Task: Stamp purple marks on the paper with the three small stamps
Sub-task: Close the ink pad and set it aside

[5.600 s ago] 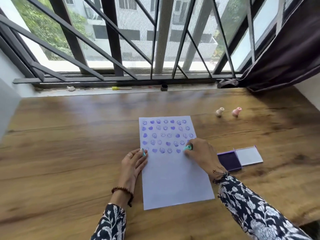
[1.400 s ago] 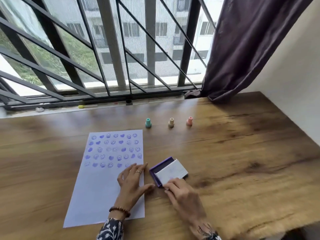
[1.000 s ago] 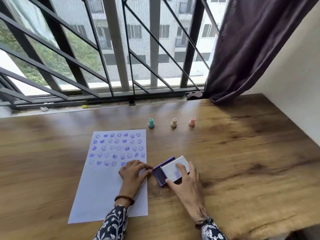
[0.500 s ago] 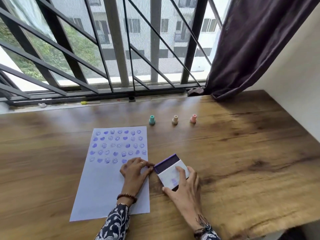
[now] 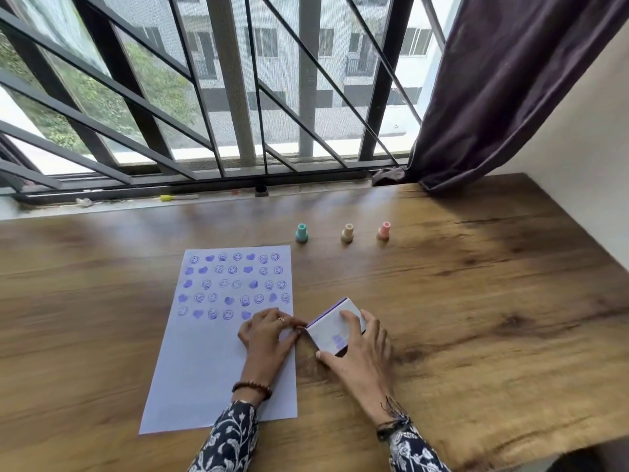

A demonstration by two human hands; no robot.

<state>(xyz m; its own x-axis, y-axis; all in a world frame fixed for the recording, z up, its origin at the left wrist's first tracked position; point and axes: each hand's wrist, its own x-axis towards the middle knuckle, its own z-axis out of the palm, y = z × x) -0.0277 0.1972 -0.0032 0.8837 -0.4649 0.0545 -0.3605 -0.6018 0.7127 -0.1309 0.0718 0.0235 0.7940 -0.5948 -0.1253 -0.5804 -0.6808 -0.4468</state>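
A white paper (image 5: 207, 362) lies on the wooden table (image 5: 476, 318), its upper half covered with rows of purple smileys and hearts. Three small stamps stand upright in a row beyond it: teal (image 5: 301, 233), beige (image 5: 347, 233), pink (image 5: 383, 230). The purple ink pad case (image 5: 332, 327) sits right of the paper with its white lid down on it. My right hand (image 5: 360, 356) lies over the lid, fingers and thumb around the case. My left hand (image 5: 269, 335) rests on the paper's right edge, fingertips touching the case's left corner.
A barred window (image 5: 238, 97) runs along the table's far edge, with a yellow marker (image 5: 177, 197) on the sill. A dark curtain (image 5: 510, 80) hangs at the far right by a white wall. Bare wood extends to the right of the ink pad.
The teal stamp was set down in the row with the other two. The ink pad's lid, open a second ago, has been folded down shut under my right hand.
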